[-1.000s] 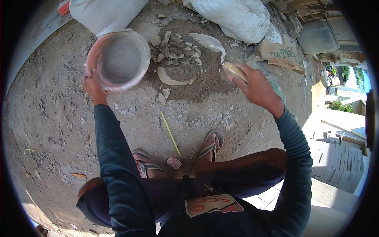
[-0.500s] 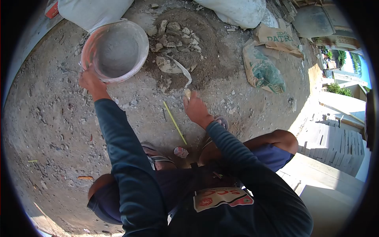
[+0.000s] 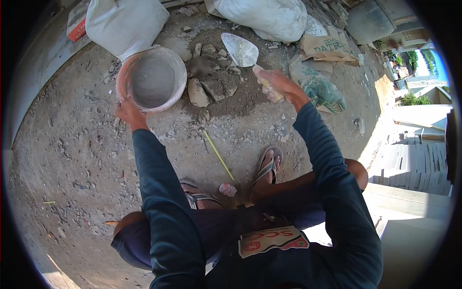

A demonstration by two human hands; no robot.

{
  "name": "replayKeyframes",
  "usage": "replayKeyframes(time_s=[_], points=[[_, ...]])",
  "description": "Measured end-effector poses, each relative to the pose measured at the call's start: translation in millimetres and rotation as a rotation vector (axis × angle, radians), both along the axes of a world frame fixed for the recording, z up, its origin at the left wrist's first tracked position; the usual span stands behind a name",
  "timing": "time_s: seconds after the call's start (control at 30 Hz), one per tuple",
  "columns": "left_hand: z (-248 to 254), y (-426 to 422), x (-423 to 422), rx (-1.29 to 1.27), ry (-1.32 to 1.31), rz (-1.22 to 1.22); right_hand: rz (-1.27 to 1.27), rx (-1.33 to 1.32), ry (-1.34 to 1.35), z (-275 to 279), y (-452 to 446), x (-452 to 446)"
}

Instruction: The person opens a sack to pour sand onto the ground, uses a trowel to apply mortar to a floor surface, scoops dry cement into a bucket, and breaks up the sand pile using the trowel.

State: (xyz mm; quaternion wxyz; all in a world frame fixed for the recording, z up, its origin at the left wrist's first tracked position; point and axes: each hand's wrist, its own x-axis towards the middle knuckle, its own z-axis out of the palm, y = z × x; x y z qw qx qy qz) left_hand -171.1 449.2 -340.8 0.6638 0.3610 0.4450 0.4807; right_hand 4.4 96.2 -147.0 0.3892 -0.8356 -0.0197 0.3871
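My left hand (image 3: 130, 112) grips the near left rim of a round reddish basin (image 3: 180, 72), which holds grey powdery material (image 3: 153, 81). My right hand (image 3: 278, 85) is closed around the pale handle of a trowel (image 3: 241, 50). The trowel's blade is raised over the far right side of a heap of dark soil and broken rubble (image 3: 224, 79), its broad face turned up toward me. Larger pale chunks (image 3: 198, 93) lie at the heap's near left side, just right of the basin. A blurred dark patch shows over the heap's left part.
White sacks (image 3: 126, 26) (image 3: 269, 18) lie beyond the basin and the heap. A torn paper bag (image 3: 329, 47) and a green-printed bag (image 3: 317, 89) are at right. Nearer my sandalled feet are a yellow strip (image 3: 219, 155) and a crumpled wrapper (image 3: 227, 190).
My right hand with the trowel swung in to the heap's near edge, then back out to the right and up. Chunks in the heap have shifted. My left hand stays on the basin rim.
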Motion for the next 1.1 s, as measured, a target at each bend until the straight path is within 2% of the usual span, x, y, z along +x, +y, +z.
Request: replayKeyframes(time_s=[0.07,0.13,0.17,0.23,0.27,0.33,0.4,0.47,0.53,0.6,0.67,0.7,0.77,0.8,0.87,0.9,0.97,1.0,1.07,1.1], points=[[-8,6,2,0.015,0.002,0.014,0.05,-0.055,-0.056,25,-21,22],[-16,5,5,0.022,0.017,0.016,0.618,-0.072,-0.738,37,-39,36],[-14,6,7,0.011,0.018,0.041,0.618,-0.077,-0.734,47,-38,30],[-12,6,7,-0.006,0.03,0.066,0.795,-0.267,-0.958,63,-41,8],[-10,5,6,-0.012,0.021,0.051,0.8,-0.268,-0.947,53,-46,-2],[-3,4,4,-0.021,0.019,0.043,0.933,-0.527,-0.973,11,-53,-15],[6,-3,4,-0.013,0.063,0.031,0.906,-0.642,-0.725,-73,-68,-18],[3,-5,6,0.016,0.037,0.034,0.877,-0.532,-0.767,-123,-59,-9],[-3,-2,4,0.049,0.005,0.053,0.811,-0.495,-0.763,-136,-51,-1],[-5,0,2,0.044,0.095,-0.013,0.706,-0.469,-0.749,-134,-62,0],[-3,5,4,0.044,0.081,-0.01,0.866,-0.394,-0.483,-114,-47,27],[-5,6,2,0.024,0.086,-0.008,0.867,-0.389,-0.5,-100,-41,38],[-5,8,1,0.035,0.091,-0.007,0.659,-0.469,0.042,-70,-38,55],[-6,7,1,0.035,0.107,-0.007,0.664,-0.472,0.03,-64,-45,60],[-11,8,-1,0.056,0.079,-0.014,0.522,-0.179,-0.339,-49,-60,61],[-13,10,-1,0.083,0.063,-0.033,0.525,-0.177,-0.342,-36,-62,65],[-10,8,0,0.071,0.046,-0.032,0.695,-0.383,-0.379,16,-50,55],[-9,7,0,0.056,0.027,-0.03,0.692,-0.379,-0.37,17,-51,47],[-10,8,0,0.047,0.068,-0.026,0.833,-0.393,-0.741,13,-45,27],[-10,9,0,0.035,0.1,-0.02,0.874,-0.482,-0.712,-4,-41,19]])
